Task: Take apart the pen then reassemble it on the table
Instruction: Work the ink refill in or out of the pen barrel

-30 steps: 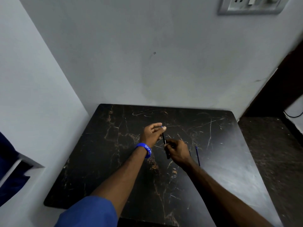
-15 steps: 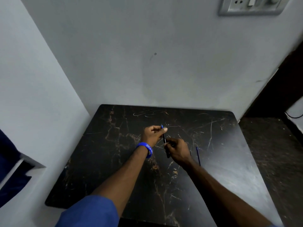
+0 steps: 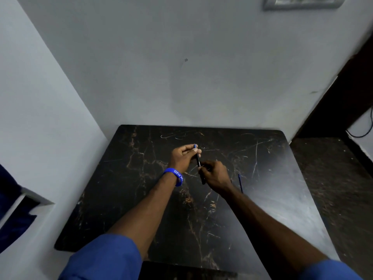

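A thin dark pen barrel (image 3: 198, 161) with a blue end is held over the middle of the black marble table (image 3: 141, 199). My left hand (image 3: 182, 157), with a blue wristband, pinches the barrel's upper blue end. My right hand (image 3: 215, 174) grips its lower end, and the barrel's bottom tip sticks out below the fingers. A thin blue refill (image 3: 240, 182) lies on the table just right of my right hand, apart from it.
White walls close in the table at the back and left. A switch plate (image 3: 302, 3) sits high on the back wall. Dark floor (image 3: 333, 188) and a cable lie to the right. Blue cloth (image 3: 12, 219) rests on a ledge at the left.
Both hands stay on the pen barrel with only small finger shifts at its upper end. The refill has not moved.
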